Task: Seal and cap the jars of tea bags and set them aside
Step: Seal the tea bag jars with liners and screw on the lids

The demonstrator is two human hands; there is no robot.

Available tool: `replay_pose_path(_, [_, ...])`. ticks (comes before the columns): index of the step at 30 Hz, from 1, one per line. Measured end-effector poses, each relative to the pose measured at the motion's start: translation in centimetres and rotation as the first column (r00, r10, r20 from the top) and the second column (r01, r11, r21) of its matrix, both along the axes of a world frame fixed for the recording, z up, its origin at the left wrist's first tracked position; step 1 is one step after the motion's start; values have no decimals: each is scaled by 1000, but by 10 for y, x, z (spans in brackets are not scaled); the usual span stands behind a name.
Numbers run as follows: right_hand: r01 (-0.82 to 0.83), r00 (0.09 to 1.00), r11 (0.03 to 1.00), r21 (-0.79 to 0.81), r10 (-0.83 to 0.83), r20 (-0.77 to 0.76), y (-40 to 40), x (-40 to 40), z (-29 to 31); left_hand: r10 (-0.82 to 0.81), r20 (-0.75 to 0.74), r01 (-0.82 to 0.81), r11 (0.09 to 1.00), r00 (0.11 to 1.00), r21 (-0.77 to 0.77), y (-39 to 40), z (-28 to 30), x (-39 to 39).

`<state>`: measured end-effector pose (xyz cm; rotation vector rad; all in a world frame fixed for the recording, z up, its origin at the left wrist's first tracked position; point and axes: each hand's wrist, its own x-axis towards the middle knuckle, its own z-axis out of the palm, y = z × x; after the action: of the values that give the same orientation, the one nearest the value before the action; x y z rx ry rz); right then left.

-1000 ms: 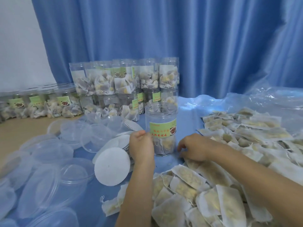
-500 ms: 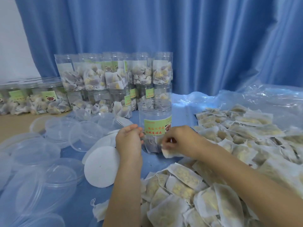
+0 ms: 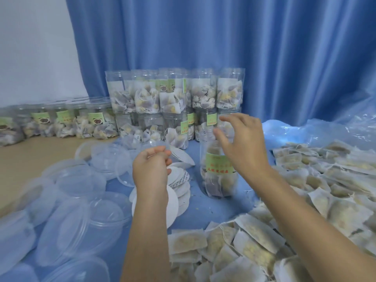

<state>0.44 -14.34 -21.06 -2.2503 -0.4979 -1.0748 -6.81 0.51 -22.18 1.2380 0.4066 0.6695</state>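
Observation:
A clear jar (image 3: 219, 169) with a green label stands uncapped on the blue cloth, partly filled with tea bags. My right hand (image 3: 242, 143) hovers over its mouth with the fingers spread and nothing in them. To the jar's left, my left hand (image 3: 151, 167) has its fingers curled and pinches the edge of a white seal disc (image 3: 181, 156), tilted above the pile of seal discs (image 3: 180, 188). Clear plastic lids (image 3: 81, 202) lie scattered at the left.
Filled jars are stacked two high (image 3: 173, 98) in front of the blue curtain, and a single row of jars (image 3: 61, 123) runs to the left. Loose tea bags (image 3: 309, 180) cover the right side and the near edge (image 3: 234, 243). Crumpled clear plastic (image 3: 325, 131) lies at the back right.
My right hand picked a tea bag off the cloth, rose to the jar's mouth and is now empty. My left hand left the jar's side and lifted a seal disc.

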Motion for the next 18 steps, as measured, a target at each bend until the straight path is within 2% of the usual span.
replay_pose_path(1, [-66, 984, 998, -17, 68, 166, 8, -9, -2, 27, -4, -27, 1000, 1000, 1, 5, 0, -1])
replay_pose_path(2, [-138, 953, 987, -78, 154, 259, 16, -16, -5, 57, -11, -56, 998, 998, 9, 10, 0, -2])
replay_pose_path(3, [-207, 935, 962, -181, 248, 254, 25, -22, -9, 91, -25, -91, 995, 995, 29, 15, -2, -3])
replay_pose_path(4, [-276, 941, 922, -272, 317, 118, 35, -27, -14, 133, -49, -129, 989, 990, 65, 21, -5, -3])
replay_pose_path(6, [-366, 918, 867, -339, 277, -283, 54, -38, -30, 218, -104, -199, 966, 970, 168, 30, -12, -3])
replay_pose_path(7, [-369, 887, 861, -349, 213, -410, 61, -40, -38, 257, -124, -226, 950, 959, 217, 34, -15, -3])
replay_pose_path(9, [-384, 831, 854, -352, 152, -536, 70, -43, -51, 332, -152, -277, 913, 931, 301, 39, -21, -5])
replay_pose_path(13, [-446, 761, 876, -184, 262, -594, 70, -38, -60, 418, -219, -285, 843, 882, 457, 44, -29, -5])
replay_pose_path(18, [-404, 703, 894, 193, 438, -560, 65, -31, -61, 449, -271, -263, 812, 851, 521, 41, -39, -6])
